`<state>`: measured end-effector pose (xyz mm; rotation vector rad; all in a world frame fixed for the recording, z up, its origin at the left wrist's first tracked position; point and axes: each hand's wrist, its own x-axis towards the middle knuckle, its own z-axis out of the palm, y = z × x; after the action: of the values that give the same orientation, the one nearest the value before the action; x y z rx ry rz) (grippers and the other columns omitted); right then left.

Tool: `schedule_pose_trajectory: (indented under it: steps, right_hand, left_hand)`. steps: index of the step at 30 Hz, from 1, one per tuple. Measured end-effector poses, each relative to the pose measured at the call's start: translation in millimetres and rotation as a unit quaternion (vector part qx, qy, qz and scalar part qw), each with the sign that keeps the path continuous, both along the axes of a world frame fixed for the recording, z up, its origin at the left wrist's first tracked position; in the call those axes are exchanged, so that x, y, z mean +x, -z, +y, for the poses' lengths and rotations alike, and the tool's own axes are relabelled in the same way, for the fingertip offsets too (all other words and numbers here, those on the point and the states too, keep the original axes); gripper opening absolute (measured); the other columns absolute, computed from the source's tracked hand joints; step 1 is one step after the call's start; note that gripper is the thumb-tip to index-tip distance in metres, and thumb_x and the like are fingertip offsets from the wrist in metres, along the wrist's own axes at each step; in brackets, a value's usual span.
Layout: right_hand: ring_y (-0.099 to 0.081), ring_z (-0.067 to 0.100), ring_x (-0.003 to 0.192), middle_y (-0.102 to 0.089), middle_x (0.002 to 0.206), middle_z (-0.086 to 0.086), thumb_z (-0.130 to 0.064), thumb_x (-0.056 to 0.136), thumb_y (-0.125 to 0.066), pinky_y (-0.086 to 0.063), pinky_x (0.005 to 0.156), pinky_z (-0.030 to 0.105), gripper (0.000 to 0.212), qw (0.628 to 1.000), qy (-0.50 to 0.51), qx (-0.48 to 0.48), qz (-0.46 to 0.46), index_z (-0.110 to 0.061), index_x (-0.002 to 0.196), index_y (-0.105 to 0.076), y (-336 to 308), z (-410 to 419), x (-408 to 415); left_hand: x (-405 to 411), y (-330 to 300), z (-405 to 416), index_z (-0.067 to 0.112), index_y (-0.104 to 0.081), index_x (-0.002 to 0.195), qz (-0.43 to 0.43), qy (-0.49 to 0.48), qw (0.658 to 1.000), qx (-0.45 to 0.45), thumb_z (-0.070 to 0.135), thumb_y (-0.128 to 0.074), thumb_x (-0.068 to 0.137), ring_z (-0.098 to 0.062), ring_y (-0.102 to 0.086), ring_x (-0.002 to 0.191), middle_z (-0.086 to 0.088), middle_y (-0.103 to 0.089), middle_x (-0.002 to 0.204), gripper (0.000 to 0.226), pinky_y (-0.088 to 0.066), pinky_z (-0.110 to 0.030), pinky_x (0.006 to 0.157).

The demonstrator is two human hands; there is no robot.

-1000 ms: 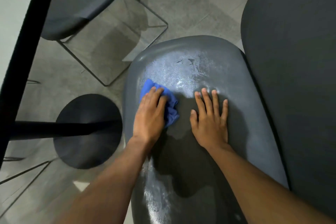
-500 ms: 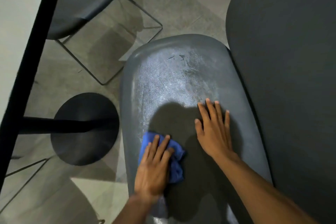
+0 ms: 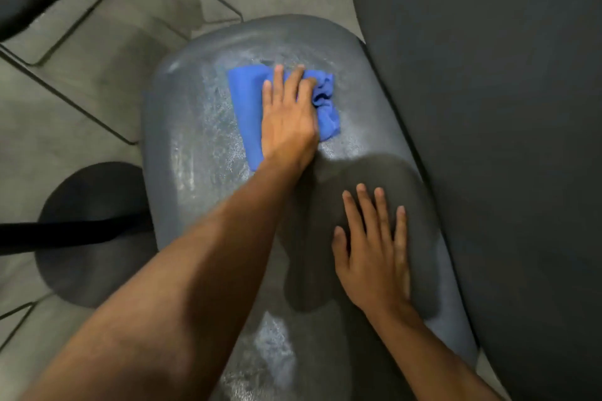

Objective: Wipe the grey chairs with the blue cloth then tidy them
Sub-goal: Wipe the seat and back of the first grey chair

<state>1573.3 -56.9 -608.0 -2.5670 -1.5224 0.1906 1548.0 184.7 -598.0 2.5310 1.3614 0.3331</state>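
Pressing down with straight fingers, the left hand (image 3: 288, 122) is laid flat on the blue cloth (image 3: 250, 107), which is spread at the far end of the grey chair seat (image 3: 189, 146). Nearer on the same seat, the right hand (image 3: 374, 254) is rested palm-down, fingers extended and slightly spread. Beyond the seat's left edge, a black round table base (image 3: 88, 238) is seen on the floor.

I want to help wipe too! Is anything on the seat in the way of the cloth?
Only the right hand, resting flat on the seat nearer the person. The left hand presses the cloth farther up, and nothing else shows on the seat.
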Motion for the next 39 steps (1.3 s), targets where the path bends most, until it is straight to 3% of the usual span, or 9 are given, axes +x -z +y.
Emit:
schedule_pose_trajectory:
  steps: [7,10,15,19,23,27,32,35,39]
  right_hand:
    - [-0.027,0.027,0.152,-0.036,0.162,0.006,-0.037,0.098,-0.041,-0.022,0.121,0.057,0.054,0.999,-0.002,0.001,0.037,-0.015,0.146,-0.051,-5.1,3.0,5.2]
    - [-0.024,0.026,0.153,-0.033,0.163,0.005,-0.037,0.096,-0.04,-0.022,0.121,0.058,0.058,0.998,0.018,-0.015,0.061,-0.017,0.15,-0.046,-12.1,-4.1,14.1]
    - [-0.021,0.027,0.154,-0.032,0.163,0.007,-0.038,0.1,-0.038,-0.02,0.122,0.057,0.057,0.998,0.037,-0.006,0.048,-0.016,0.152,-0.043,-11.4,-32.2,21.8]
    - [-0.025,0.028,0.153,-0.036,0.161,0.008,-0.032,0.099,-0.038,-0.019,0.122,0.055,0.056,0.997,0.048,0.026,0.046,-0.012,0.15,-0.046,-6.2,-36.0,18.4]
    - [-0.025,0.027,0.152,-0.038,0.16,0.01,-0.022,0.096,-0.037,-0.021,0.123,0.053,0.055,0.988,0.08,0.067,0.113,-0.008,0.148,-0.048,-14.8,-35.2,17.4]
    - [-0.022,0.025,0.154,-0.036,0.161,0.009,-0.018,0.096,-0.038,-0.019,0.125,0.049,0.057,0.985,0.083,0.058,0.143,-0.009,0.151,-0.043,-25.1,-42.5,13.8]
    - [-0.021,0.023,0.154,-0.037,0.16,0.008,-0.011,0.094,-0.04,-0.015,0.126,0.048,0.057,0.984,0.079,0.039,0.153,-0.009,0.151,-0.042,-21.8,-50.4,9.5]
    - [-0.024,0.025,0.153,-0.039,0.159,0.01,-0.011,0.092,-0.038,-0.014,0.126,0.047,0.058,0.984,0.087,0.049,0.146,-0.006,0.15,-0.044,-17.8,-50.8,7.0]
    - [-0.027,0.028,0.152,-0.041,0.157,0.013,-0.016,0.093,-0.03,-0.02,0.124,0.05,0.06,0.979,0.105,0.057,0.168,-0.005,0.15,-0.044,-25.4,-45.9,2.0]
  left_hand:
    - [-82.5,-0.7,-93.0,0.005,-0.063,0.129,0.012,0.238,0.97,-0.052,0.017,-0.05,0.095,-0.036,-0.044,0.144,-0.013,-0.057,0.147,0.039,-0.032,-0.051,0.121]
    - [-106.3,-5.0,-80.7,0.011,-0.06,0.131,0.032,0.156,0.986,-0.043,0.018,-0.05,0.092,-0.037,-0.04,0.147,-0.008,-0.052,0.153,0.041,-0.028,-0.053,0.121]
    - [-25.9,-8.8,-71.6,0.014,-0.051,0.138,0.025,-0.053,0.997,-0.054,0.011,-0.044,0.093,-0.037,-0.015,0.156,-0.003,-0.035,0.165,0.046,-0.005,-0.05,0.127]
    - [-3.7,2.2,-103.6,0.012,-0.052,0.142,0.063,0.104,0.991,-0.05,0.03,-0.035,0.095,-0.039,-0.023,0.154,-0.006,-0.037,0.164,0.054,-0.011,-0.052,0.125]
    - [-68.2,-1.7,-142.5,0.016,-0.057,0.139,0.071,0.196,0.976,-0.07,0.029,-0.044,0.096,-0.031,-0.026,0.155,0.0,-0.04,0.162,0.046,-0.015,-0.049,0.127]
    - [-124.4,-4.9,-128.9,0.017,-0.057,0.137,0.089,0.091,0.99,-0.066,0.024,-0.044,0.094,-0.034,-0.025,0.155,0.001,-0.038,0.163,0.046,-0.014,-0.049,0.127]
    - [-52.6,-9.3,-115.8,0.016,-0.042,0.148,0.061,-0.094,0.989,-0.101,0.015,-0.038,0.096,-0.034,-0.004,0.159,0.001,-0.021,0.17,0.052,0.005,-0.048,0.127]
    - [-38.8,-2.8,-146.9,0.017,-0.036,0.156,0.086,0.013,0.992,-0.093,0.027,-0.041,0.1,-0.034,-0.004,0.159,0.0,-0.017,0.171,0.057,0.003,-0.05,0.127]
    - [-93.1,-6.1,-187.2,0.017,-0.049,0.151,0.108,0.151,0.978,-0.091,0.032,-0.035,0.099,-0.033,-0.019,0.157,-0.001,-0.031,0.167,0.056,-0.016,-0.053,0.127]
